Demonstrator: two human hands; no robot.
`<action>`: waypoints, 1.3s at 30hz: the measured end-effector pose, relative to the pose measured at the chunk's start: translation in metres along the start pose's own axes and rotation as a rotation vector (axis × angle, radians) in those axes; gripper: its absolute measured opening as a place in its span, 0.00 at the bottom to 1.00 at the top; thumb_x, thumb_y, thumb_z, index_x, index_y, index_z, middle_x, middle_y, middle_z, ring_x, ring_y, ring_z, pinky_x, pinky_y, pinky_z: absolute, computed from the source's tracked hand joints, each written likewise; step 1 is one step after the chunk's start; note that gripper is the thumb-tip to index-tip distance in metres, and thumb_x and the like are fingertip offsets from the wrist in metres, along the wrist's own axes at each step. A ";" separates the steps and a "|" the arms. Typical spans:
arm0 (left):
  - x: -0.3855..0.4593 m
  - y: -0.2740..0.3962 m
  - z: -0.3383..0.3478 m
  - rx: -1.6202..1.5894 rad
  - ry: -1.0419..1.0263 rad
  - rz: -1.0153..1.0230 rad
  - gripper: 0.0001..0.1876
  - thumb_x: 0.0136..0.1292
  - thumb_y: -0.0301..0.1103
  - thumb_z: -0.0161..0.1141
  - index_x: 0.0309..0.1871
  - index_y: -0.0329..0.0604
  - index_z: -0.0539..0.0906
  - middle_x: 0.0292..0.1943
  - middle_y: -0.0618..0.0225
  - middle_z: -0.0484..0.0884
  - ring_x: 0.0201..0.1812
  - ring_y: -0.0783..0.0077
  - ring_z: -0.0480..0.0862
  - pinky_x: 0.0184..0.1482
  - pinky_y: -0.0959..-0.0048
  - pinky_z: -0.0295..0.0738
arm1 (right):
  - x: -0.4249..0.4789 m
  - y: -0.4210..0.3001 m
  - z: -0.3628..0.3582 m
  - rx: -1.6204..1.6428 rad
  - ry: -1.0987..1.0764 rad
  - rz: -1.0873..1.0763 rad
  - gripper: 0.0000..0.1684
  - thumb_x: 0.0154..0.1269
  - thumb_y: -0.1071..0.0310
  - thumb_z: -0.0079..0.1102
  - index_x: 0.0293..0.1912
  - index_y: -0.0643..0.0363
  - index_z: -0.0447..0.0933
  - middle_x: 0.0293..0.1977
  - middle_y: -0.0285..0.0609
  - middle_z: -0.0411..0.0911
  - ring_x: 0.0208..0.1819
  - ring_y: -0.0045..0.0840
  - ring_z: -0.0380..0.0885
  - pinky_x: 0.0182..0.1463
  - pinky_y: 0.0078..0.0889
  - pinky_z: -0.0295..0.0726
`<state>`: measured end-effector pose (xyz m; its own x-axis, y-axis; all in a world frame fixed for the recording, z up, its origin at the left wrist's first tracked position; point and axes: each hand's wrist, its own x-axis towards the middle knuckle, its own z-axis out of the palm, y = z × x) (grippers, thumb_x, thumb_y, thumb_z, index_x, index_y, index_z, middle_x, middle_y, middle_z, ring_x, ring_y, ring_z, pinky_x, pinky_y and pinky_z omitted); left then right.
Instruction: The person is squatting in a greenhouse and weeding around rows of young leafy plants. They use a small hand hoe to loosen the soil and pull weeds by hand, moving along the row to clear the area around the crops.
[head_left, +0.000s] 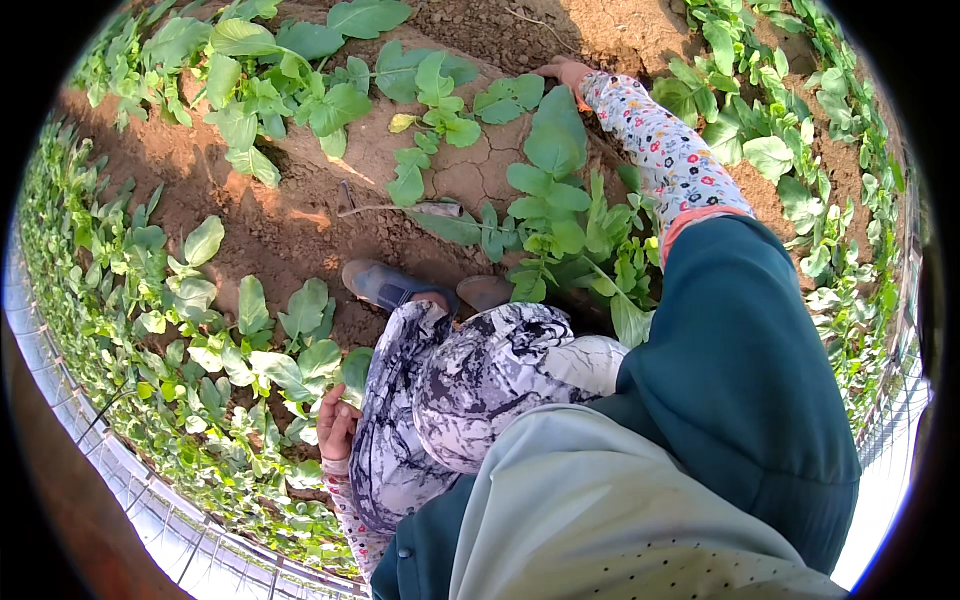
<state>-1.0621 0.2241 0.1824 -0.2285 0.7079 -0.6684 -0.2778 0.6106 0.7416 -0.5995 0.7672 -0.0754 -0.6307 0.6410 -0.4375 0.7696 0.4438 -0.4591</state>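
My right hand (568, 73) reaches down to the soil at the top, beside a lobed, leafy green plant (556, 142). Its fingers are partly hidden, so any hold on something cannot be made out. Loosely curled, my left hand (337, 425) hangs by my knee in patterned trousers (397, 420). No object shows in it, and broad green leaves (289, 371) lie right by its fingertips. Between the plants, a small hand tool (439, 208) with a worn handle and a thin bent end appears to rest on the soil.
Dense rows of leafy plants (202, 300) run along the left, with more plants (765, 142) at the right. Cracked brown soil (465, 169) lies between them. My shoes (394, 285) stand near the tool. Pale sheeting with a grid of bars (195, 540) curves along the lower left.
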 end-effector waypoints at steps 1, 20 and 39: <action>0.000 0.001 0.001 0.009 -0.004 0.008 0.23 0.66 0.31 0.54 0.63 0.34 0.68 0.29 0.72 0.79 0.22 0.89 0.65 0.26 0.88 0.58 | -0.002 -0.002 0.003 -0.018 0.036 0.023 0.41 0.49 0.56 0.69 0.64 0.39 0.66 0.53 0.52 0.68 0.56 0.50 0.68 0.59 0.44 0.71; 0.008 0.015 0.016 0.097 0.013 -0.039 0.24 0.65 0.32 0.54 0.63 0.35 0.67 0.29 0.73 0.78 0.23 0.89 0.64 0.26 0.89 0.55 | 0.038 0.031 0.045 -0.050 -0.031 0.206 0.31 0.63 0.58 0.57 0.65 0.44 0.62 0.58 0.52 0.70 0.58 0.45 0.71 0.55 0.47 0.74; 0.011 0.003 0.020 0.123 -0.054 0.000 0.24 0.65 0.30 0.56 0.63 0.37 0.68 0.32 0.72 0.78 0.33 0.83 0.73 0.38 0.85 0.63 | 0.012 0.004 0.007 0.610 -0.100 0.582 0.22 0.65 0.52 0.47 0.54 0.52 0.70 0.38 0.43 0.76 0.37 0.32 0.75 0.36 0.45 0.77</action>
<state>-1.0469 0.2407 0.1787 -0.1767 0.7241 -0.6667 -0.1600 0.6472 0.7453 -0.6047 0.7728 -0.0881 -0.1788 0.5914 -0.7863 0.8036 -0.3733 -0.4635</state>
